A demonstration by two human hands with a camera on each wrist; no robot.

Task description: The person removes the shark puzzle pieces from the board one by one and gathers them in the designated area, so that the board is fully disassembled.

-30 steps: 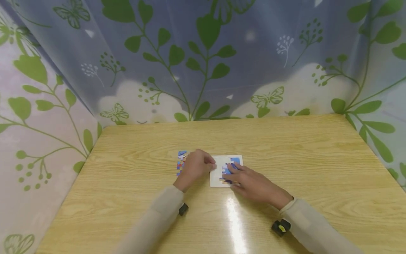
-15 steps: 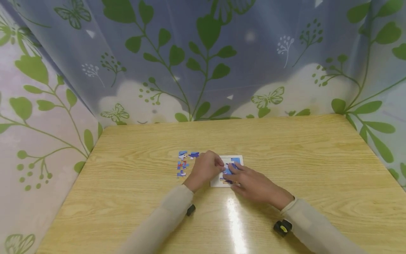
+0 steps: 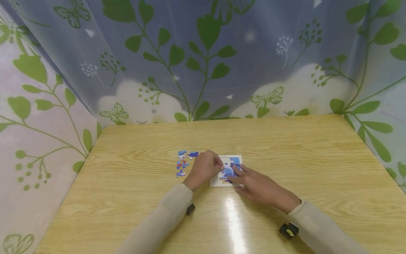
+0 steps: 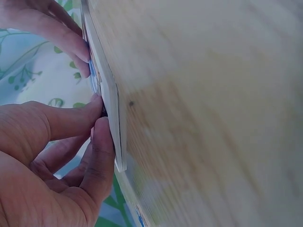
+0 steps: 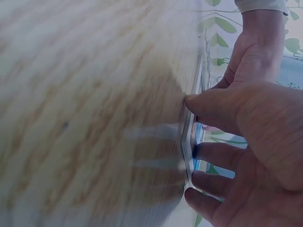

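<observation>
A white jigsaw tray (image 3: 214,182) lies flat on the table, its right part filled with blue picture pieces (image 3: 228,170). Over its left side is my left hand (image 3: 204,170), thumb and fingertips pinching a puzzle piece (image 4: 104,113) that shows only as a dark sliver in the left wrist view. My right hand (image 3: 261,188) rests on the tray's right side with fingers extended over the fitted pieces. In the right wrist view, the thumb of that hand (image 5: 265,132) lies against the tray's near edge (image 5: 185,137).
Several loose jigsaw pieces (image 3: 182,164) lie on the wooden table (image 3: 142,148) left of the tray, partly hidden by the left hand. A leaf-patterned curtain (image 3: 190,70) closes off the back and sides. Dark cameras sit at both wrists.
My left hand has moved right from beside the loose pieces to over the tray, then stayed there. My right hand has shifted slightly right, uncovering more of the fitted pieces.
</observation>
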